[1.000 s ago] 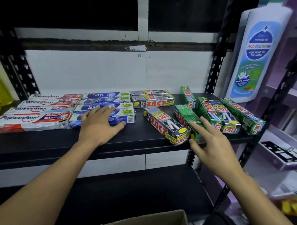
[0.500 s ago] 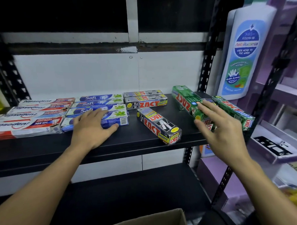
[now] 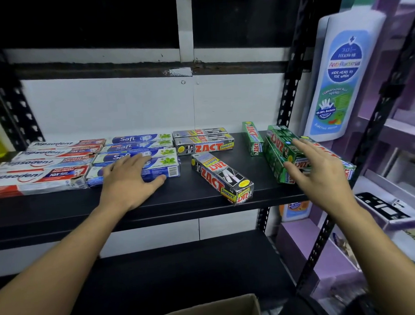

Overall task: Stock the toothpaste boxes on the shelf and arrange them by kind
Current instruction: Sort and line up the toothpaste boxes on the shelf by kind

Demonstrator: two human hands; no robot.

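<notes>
On black shelf (image 3: 180, 201), toothpaste boxes (image 3: 223, 178)

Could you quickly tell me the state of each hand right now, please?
Left hand: open, fingers resting flat on the blue boxes.
Right hand: open, fingers straight, laid over the green boxes.

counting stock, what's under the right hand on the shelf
Under the right hand lies a pile of green Zact boxes, one on another, with a silver Zact box showing between thumb and fingers. The palm covers the rest, so the count cannot be told.
</notes>
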